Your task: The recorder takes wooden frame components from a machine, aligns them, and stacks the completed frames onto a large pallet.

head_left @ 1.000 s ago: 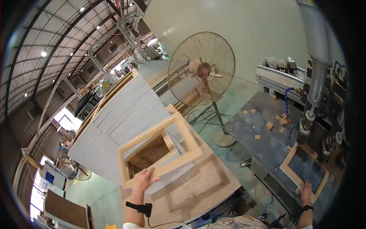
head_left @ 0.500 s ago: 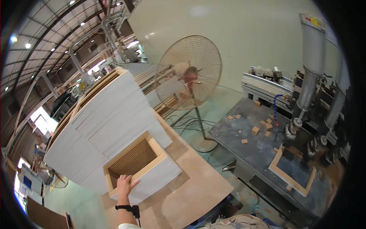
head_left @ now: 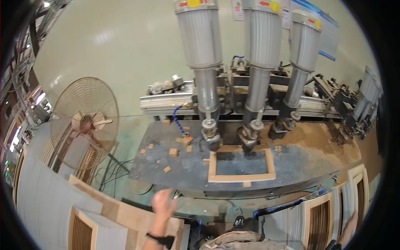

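Left hand (head_left: pixel 163 203): hanging open, empty, blurred, above stacked panels (head_left: pixel 100 229).
Right hand: barely showing; grip unclear.
Frame (head_left: pixel 241 166): lying ahead under machine heads (head_left: pixel 210 135).

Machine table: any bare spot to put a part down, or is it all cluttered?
Bare grey patch on the machine table, between the scattered wood blocks and the wooden frame; also the front-left edge below the blocks. Crowded: under the three cylinders at the frame's back edge, and the right side, heaped with sawdust. Left hand hangs empty in front of the table.
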`<state>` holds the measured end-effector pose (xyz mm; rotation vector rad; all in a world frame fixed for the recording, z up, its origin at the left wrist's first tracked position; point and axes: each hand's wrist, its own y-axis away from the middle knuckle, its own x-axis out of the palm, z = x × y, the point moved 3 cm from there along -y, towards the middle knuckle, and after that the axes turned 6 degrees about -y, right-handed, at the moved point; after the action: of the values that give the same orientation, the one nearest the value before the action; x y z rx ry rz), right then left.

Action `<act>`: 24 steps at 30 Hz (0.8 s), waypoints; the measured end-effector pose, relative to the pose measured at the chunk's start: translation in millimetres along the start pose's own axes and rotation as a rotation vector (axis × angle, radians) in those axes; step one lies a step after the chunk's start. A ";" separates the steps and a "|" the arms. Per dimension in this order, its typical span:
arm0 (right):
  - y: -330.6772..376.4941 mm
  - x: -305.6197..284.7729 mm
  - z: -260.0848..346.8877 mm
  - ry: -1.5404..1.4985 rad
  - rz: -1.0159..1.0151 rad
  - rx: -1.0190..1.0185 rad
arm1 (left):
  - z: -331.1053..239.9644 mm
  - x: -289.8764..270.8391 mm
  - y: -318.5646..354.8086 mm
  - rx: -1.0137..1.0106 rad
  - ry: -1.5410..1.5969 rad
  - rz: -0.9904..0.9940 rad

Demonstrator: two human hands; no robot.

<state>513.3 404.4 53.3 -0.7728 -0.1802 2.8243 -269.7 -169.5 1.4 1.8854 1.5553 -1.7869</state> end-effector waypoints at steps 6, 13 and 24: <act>124.0 169.9 213.2 0.565 0.445 -0.720 | -125.7 255.6 -54.2 0.333 0.049 0.557; 154.4 371.7 288.9 0.428 1.053 -1.188 | -154.1 299.6 3.0 0.387 -0.218 0.597; 245.7 620.7 174.3 0.295 1.209 -1.203 | -92.8 88.5 71.5 0.541 0.087 0.981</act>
<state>-139.4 298.2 -143.3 -2.0295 -2.0931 3.2428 -176.2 -89.8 -79.0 2.3200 -0.0112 -1.6691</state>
